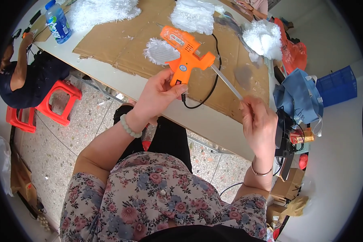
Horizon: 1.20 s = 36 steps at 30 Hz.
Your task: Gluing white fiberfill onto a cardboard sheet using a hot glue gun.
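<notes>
Brown flat cardboard (121, 48) overlies the white tabletop (207, 124). Above it, the left hand (159, 92) wraps the handle (179, 75), likely the best hold, of the orange plastic glue gun (188, 58), presumably light and rigid; the right hand (259, 121) pinches the translucent glue stick (227, 81), probably flexible, at its free end

Smooth plastic glue gun (190, 60), matt scuffed cardboard (117, 46), rough shaggy bundle (192, 17)

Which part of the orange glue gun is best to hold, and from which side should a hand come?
I would grip the orange glue gun by its handle, coming from the near side, as the left hand does. The handle points to that side, while the nozzle faces away; the black cord leaves the handle's lower end.
</notes>
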Each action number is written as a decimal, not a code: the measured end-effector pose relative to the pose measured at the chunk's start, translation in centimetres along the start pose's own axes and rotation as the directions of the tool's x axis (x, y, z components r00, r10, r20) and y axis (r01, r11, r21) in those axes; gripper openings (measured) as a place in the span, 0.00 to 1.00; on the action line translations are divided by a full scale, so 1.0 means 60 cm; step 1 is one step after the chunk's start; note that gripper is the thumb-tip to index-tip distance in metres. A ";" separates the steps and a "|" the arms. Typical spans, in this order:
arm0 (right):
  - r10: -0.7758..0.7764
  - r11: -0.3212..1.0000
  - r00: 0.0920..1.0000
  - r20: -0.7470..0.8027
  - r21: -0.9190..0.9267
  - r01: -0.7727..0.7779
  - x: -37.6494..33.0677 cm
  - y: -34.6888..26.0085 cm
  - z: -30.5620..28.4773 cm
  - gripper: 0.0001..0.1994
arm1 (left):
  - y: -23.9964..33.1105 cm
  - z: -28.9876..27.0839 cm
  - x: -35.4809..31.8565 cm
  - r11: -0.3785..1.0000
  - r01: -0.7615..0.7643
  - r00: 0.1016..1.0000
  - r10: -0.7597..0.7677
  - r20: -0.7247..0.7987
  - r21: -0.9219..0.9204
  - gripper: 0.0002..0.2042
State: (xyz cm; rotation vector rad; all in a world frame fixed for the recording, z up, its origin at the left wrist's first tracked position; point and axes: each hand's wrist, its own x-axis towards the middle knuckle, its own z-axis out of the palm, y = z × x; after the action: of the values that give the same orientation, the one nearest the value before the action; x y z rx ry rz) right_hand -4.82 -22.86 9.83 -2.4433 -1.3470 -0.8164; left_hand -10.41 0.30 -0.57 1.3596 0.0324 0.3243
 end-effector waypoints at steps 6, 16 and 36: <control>0.394 0.410 0.739 0.547 0.615 -0.674 -0.014 0.044 0.022 0.08 | -0.005 0.000 -0.001 1.000 -0.011 0.997 0.011 0.077 0.002 0.12; 0.381 0.418 0.783 0.492 0.663 -0.621 -0.018 0.005 0.059 0.10 | -0.014 -0.002 -0.001 0.998 0.003 0.996 -0.008 0.087 0.059 0.11; 0.130 -0.241 0.692 0.710 0.700 -0.673 -0.028 -0.021 0.087 0.18 | -0.020 0.007 -0.007 0.997 -0.054 0.996 0.050 0.075 0.047 0.13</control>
State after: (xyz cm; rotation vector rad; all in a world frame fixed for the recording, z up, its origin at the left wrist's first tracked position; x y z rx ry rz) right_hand -4.73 -20.98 4.49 -1.3917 -0.4591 0.8179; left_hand -10.48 -0.38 -1.70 1.4219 -0.0568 0.3185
